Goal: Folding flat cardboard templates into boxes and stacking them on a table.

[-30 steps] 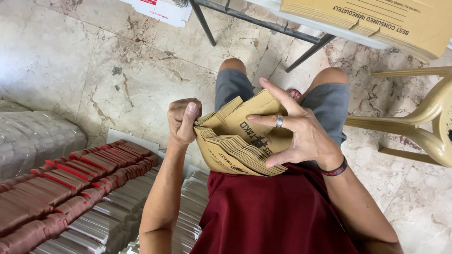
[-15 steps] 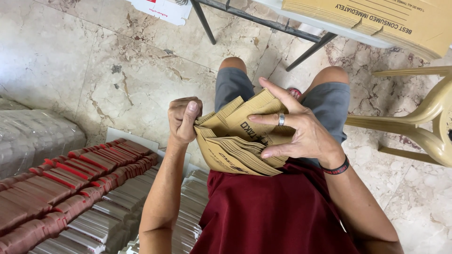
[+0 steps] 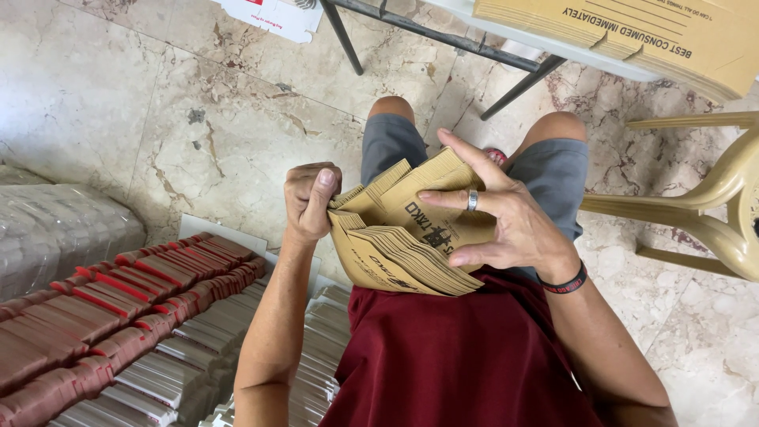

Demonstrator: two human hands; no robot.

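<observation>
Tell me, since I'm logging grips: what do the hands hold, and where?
A stack of flat brown paper bags. The left hand pinches its upper left corner; the right hand spreads over the front, fingers across the top sheets.

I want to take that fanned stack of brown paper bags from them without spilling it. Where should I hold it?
Probably pinch the stack of brown paper bags across its squared lower-left edge, coming from the left hand's side. There the bags lie flush; toward the right hand they fan apart and would likely slip.

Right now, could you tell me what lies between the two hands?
In the head view, a fanned stack of brown paper bags spans from the left hand to the right hand.
</observation>
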